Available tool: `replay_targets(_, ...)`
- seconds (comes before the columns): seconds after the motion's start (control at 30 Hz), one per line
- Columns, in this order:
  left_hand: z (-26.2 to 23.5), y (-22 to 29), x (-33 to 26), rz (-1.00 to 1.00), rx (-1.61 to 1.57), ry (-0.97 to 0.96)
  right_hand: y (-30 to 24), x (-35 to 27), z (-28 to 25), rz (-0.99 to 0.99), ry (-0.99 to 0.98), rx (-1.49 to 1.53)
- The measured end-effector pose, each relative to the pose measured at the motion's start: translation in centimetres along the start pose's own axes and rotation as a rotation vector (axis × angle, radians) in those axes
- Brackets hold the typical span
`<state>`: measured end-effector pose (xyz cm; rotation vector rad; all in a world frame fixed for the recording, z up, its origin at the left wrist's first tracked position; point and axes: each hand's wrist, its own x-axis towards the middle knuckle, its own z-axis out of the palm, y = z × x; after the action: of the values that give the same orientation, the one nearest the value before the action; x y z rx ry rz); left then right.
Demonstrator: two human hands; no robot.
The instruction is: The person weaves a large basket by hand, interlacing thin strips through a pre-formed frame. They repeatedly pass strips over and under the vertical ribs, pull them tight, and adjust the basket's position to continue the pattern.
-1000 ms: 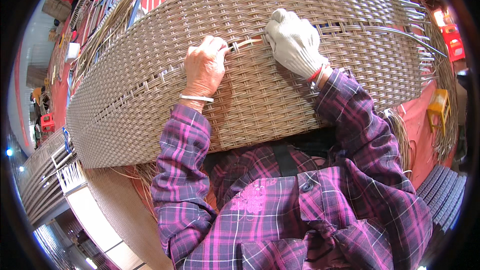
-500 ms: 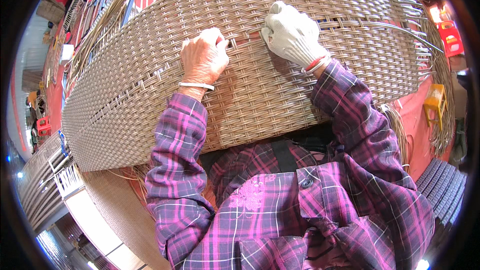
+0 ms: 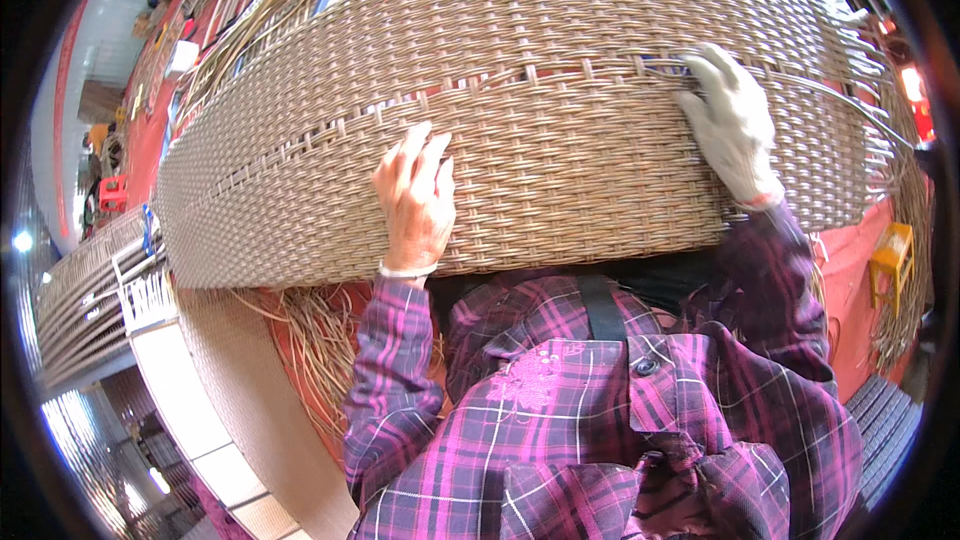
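A large curved panel of woven brown rattan-like strands [image 3: 570, 170] lies across in front of me. A narrow gap in its weave runs lengthwise, with red showing through in places. On the near part of the panel, my bare left hand [image 3: 415, 202] lies with fingers stretched out, below the gap, holding nothing. My right hand [image 3: 735, 125], in a white knitted glove, is over the right part beside the gap. Its thumb and fingers are apart, and I see nothing gripped. A long loose strand [image 3: 840, 95] leads from near the glove past the panel's right edge.
Loose strand ends [image 3: 880, 155] stick out along the right edge. A yellow stool [image 3: 892, 262] stands at the right. Lower left are a white-topped piece [image 3: 180, 410] and a heap of thin strands [image 3: 318, 340]. A red stool [image 3: 113, 193] stands far left.
My hands have moved apart. The left has drawn nearer me and its curled fingers have straightened; the right has shifted right along the gap and its fingers have opened. The view has shifted slightly.
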<state>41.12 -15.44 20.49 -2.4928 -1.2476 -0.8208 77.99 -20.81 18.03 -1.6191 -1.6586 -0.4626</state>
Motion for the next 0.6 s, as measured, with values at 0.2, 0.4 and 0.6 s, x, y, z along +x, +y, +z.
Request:
replay_targets(0.2,-4.6,-4.8,-10.0,-0.527,0.244,0.268,6.2,-7.3,-5.5,0.214,-0.132,-0.188)
replay_targets(0.4,-2.8,-6.1,-12.6,-1.323,-1.026,0.682,14.6,-13.1,-4.7,0.534,-0.096,-0.441)
replay_targets(0.6,-2.0,-3.8,-6.3,-1.334,-1.090,0.797,19.3,-11.0,-9.2,0.739,0.021,-0.452)
